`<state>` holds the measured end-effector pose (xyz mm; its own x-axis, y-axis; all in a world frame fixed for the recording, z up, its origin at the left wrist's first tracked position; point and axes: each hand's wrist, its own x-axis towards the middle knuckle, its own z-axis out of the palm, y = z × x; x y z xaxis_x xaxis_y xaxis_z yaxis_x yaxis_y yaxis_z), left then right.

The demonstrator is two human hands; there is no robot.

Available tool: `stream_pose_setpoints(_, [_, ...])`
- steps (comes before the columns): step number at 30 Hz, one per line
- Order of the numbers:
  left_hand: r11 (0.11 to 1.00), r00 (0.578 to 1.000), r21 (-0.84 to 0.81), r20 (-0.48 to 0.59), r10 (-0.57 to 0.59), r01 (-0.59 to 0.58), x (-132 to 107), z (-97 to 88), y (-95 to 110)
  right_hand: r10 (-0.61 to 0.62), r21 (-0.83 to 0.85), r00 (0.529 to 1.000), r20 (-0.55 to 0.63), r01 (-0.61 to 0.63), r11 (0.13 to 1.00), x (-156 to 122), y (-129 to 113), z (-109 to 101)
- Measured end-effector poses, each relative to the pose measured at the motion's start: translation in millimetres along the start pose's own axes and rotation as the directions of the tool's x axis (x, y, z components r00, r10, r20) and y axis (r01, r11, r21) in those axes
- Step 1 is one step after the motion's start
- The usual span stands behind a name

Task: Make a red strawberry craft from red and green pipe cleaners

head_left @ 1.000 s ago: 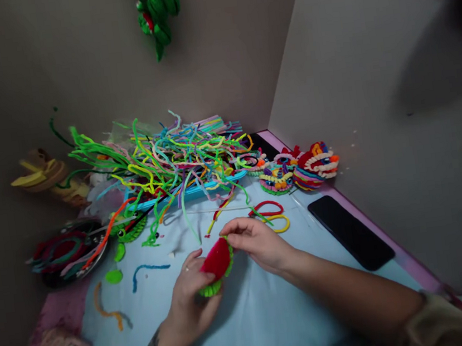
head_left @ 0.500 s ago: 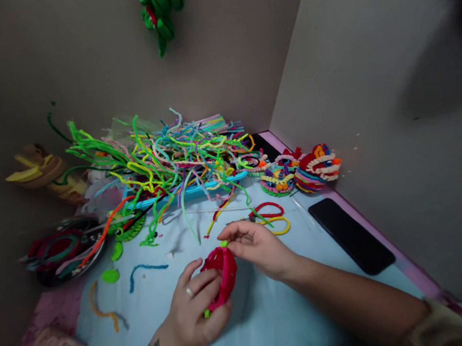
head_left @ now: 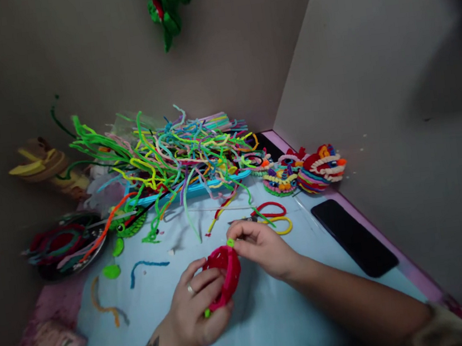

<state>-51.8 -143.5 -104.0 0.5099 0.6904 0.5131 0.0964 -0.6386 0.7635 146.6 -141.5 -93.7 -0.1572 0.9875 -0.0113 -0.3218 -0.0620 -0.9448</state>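
Red piece over the near middle of the desk; the left hand grips it, fingers curled over its left side and thumb on the near side; the right hand is pinched narrow at the green tip on its far end; to do this well, I judge, the left grip should be steady but light, lest the soft sides cave in, while the right turns the tip in small moves; beyond, a blue tray overflows with bright pipe cleaners; at left, a dark dish holds coiled red and teal strands.
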Motion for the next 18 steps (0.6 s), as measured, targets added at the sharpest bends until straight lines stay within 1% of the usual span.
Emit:
stream_pose_setpoints(3, [0.991, 0.996, -0.108, -0.029, -0.083, 0.080, -6, -0.3, -4, 0.092, 0.107, 0.995, 0.033, -0.095, 0.990, 1, 2, -1])
stream_pose_setpoints(5, [0.990, 0.998, -0.127, -0.022, -0.063, 0.060, -10, -1.3, -7, 0.137, 0.151, 0.989, 0.048, -0.143, 0.978, 1, 3, -2])
stream_pose_setpoints(7, [0.992, 0.999, -0.122, 0.017, -0.028, 0.030, -12, -3.1, -9, 0.179, 0.170, 0.982, 0.057, -0.186, 0.968, 2, 3, -3])
stream_pose_setpoints(8, [0.991, 0.999, -0.129, 0.041, -0.031, 0.036, -12, -4.3, -10, 0.201, 0.173, 0.977, 0.064, -0.209, 0.962, 3, 4, -4])
stream_pose_setpoints(12, [0.964, 0.985, -0.220, 0.122, -0.124, 0.149, -11, -7.6, -9, 0.260, 0.172, 0.957, 0.131, -0.280, 0.944, 4, 5, -9])
stream_pose_setpoints(13, [0.959, 0.983, -0.236, 0.129, -0.131, 0.159, -11, -7.7, -9, 0.264, 0.170, 0.953, 0.148, -0.287, 0.943, 4, 5, -10])
stream_pose_setpoints(16, [0.962, 0.990, -0.244, 0.097, -0.101, 0.122, -12, -6.0, -6, 0.274, 0.166, 0.949, 0.159, -0.299, 0.940, 5, 5, -12])
stream_pose_setpoints(18, [0.967, 0.996, -0.239, 0.048, -0.080, 0.090, -11, -4.6, -3, 0.274, 0.152, 0.951, 0.146, -0.295, 0.943, 5, 4, -13])
